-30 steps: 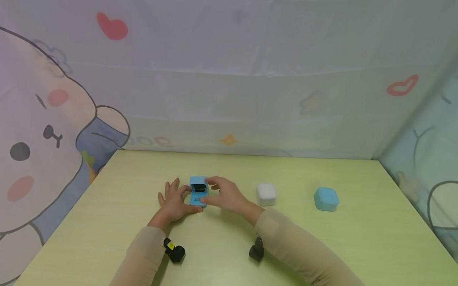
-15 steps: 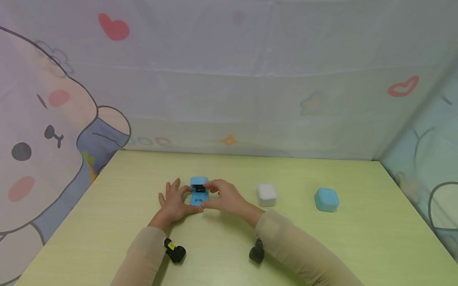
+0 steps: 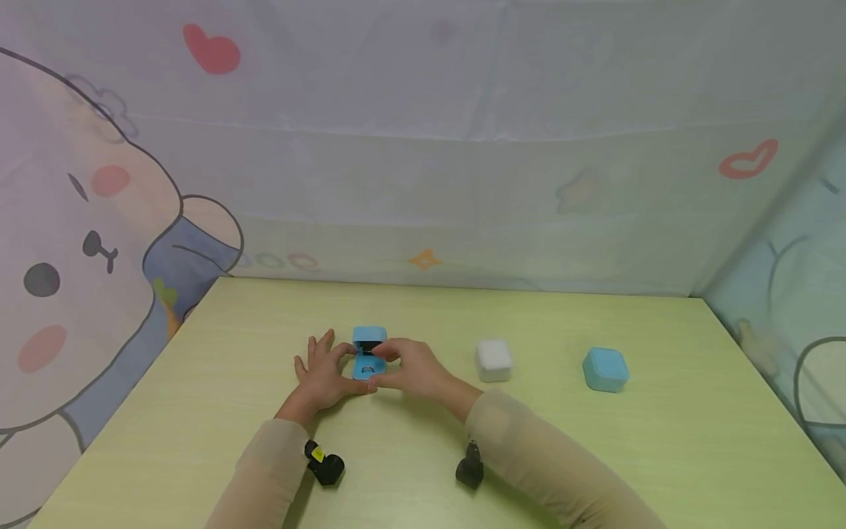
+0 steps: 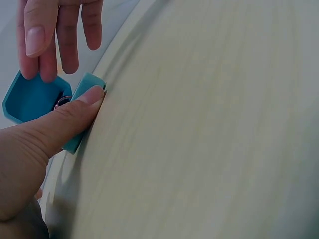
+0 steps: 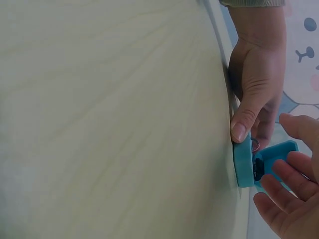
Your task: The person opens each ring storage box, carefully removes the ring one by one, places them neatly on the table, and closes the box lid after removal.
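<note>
A small light-blue ring box [image 3: 369,335] stands on the table with its lid raised, dark inside near the hinge. A ring [image 5: 255,145] stands upright in its base. My left hand [image 3: 322,378] grips the base, thumb along the front and index finger at the left side, other fingers spread. From the right, my right hand [image 3: 418,372] reaches in with thumb and index finger apart at the box's right side, holding nothing. In the right wrist view its fingers [image 5: 294,181] are loosely bent beside the lid.
To the right on the table [image 3: 410,470] stand a closed white box [image 3: 493,360] and, farther right, a closed light-blue box [image 3: 604,369]. Black wrist cameras [image 3: 326,468] sit below both wrists. A printed cloth [image 3: 423,147] hangs behind the table.
The right hand's index finger has come away from the lid's right edge, moving slightly left and down toward the ring. The left hand keeps its grip on the ring box.
</note>
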Demonstrator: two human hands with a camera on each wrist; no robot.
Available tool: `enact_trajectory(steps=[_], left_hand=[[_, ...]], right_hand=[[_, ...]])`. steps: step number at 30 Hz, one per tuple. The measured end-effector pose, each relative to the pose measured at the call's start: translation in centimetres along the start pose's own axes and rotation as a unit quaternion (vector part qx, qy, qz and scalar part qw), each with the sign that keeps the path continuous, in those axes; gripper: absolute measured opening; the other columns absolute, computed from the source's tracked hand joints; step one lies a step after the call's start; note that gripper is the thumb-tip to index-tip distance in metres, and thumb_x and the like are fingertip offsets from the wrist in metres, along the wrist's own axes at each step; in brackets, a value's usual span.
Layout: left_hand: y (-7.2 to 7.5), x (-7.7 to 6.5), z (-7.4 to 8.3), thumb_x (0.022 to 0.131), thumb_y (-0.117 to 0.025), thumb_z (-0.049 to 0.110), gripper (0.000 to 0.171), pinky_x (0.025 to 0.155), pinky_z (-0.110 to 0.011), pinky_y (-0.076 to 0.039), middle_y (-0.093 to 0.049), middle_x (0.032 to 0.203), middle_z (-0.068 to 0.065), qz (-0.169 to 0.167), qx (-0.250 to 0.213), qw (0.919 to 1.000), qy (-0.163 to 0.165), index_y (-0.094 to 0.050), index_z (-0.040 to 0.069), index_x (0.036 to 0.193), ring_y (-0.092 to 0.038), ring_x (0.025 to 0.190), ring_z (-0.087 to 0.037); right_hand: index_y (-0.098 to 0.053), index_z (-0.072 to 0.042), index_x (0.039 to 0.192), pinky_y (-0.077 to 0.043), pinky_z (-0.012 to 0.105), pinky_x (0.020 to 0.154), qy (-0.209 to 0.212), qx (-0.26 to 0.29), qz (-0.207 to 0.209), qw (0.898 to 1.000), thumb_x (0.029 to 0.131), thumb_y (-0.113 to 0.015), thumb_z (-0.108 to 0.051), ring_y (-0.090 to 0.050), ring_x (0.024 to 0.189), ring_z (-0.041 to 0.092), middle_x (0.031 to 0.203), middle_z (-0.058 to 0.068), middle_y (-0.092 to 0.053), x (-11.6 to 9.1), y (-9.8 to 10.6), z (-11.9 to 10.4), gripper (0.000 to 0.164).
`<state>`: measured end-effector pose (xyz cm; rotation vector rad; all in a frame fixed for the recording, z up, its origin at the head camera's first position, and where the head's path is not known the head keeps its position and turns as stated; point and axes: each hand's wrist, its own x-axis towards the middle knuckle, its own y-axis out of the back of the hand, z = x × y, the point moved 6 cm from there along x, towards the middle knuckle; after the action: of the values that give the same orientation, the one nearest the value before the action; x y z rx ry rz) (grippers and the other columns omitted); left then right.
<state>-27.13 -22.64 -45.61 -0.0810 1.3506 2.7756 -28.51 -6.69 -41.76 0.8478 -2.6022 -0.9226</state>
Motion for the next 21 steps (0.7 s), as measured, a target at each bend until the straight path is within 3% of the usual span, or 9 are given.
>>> enact_trajectory(steps=[12, 21], left_hand=[[0.0, 0.2, -0.1, 0.069, -0.075, 0.059, 0.071, 0.102, -0.073, 0.012, -0.003, 0.156, -0.023, -0.004, 0.005, 1.0000, 0.003, -0.054, 0.012, 0.118, 0.015, 0.140, -0.050], [-0.1, 0.2, -0.2, 0.069, -0.077, 0.053, 0.067, 0.102, -0.073, 0.012, -0.005, 0.156, -0.025, 0.002, 0.003, 1.0000, -0.001, -0.054, 0.012, 0.117, 0.014, 0.140, -0.051]], right_hand=[[-0.065, -0.007, 0.118, -0.050, 0.030, 0.087, -0.020, -0.006, 0.002, 1.000, 0.082, -0.074, -0.027, -0.059, 0.103, 0.019, 0.113, 0.004, -0.067, 0.7, -0.7, 0.7, 0.042], [-0.067, -0.007, 0.113, -0.050, 0.025, 0.080, -0.021, -0.018, 0.005, 1.000, 0.083, -0.073, -0.025, -0.060, 0.099, 0.019, 0.110, 0.004, -0.068, 1.1, -0.9, 1.0, 0.035]])
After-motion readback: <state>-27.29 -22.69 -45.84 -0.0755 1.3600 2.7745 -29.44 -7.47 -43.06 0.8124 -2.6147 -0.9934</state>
